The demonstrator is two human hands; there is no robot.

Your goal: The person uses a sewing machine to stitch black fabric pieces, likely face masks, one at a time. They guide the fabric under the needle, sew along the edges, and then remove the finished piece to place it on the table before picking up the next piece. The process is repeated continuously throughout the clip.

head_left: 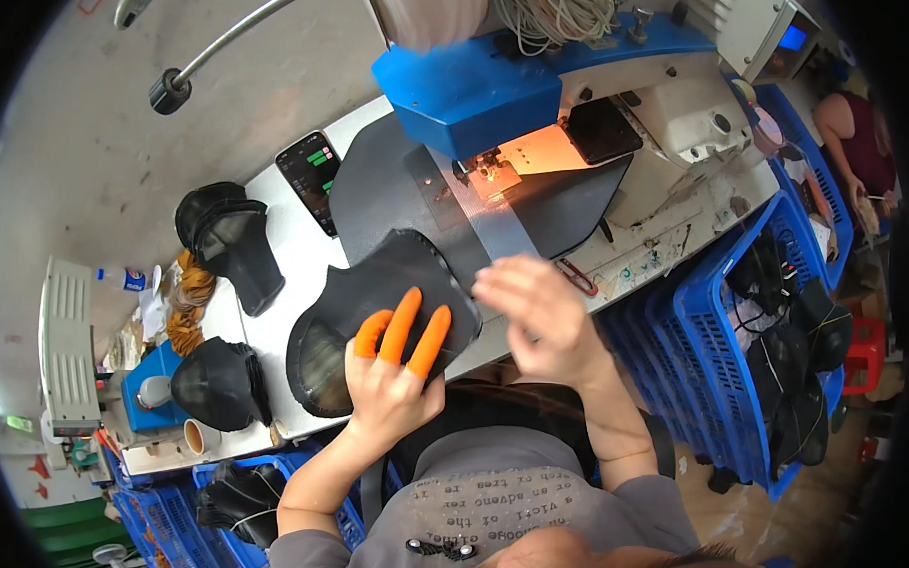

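Note:
A black leather-like piece [374,277], shaped like a shoe upper with a rounded, shinier end, lies at the near edge of the white table. My left hand [393,381] rests on it with its fingers spread; three of them wear orange finger covers. Just off the piece's right edge is my right hand [546,321], slightly blurred, its fingers stretched out and its thumb apart, with nothing visible in it. Beyond both hands stands a blue-headed sewing machine [473,98], its needle area [491,173] lit by a warm lamp.
Stacked black pieces [235,242] and another pile [218,382] lie to the left. A phone [311,179] lies near the machine bed, a dark phone [604,131] on the machine. Red-handled snips [577,277] lie at the table edge. Blue crates [716,305] stand at right; a person [855,145] sits beyond.

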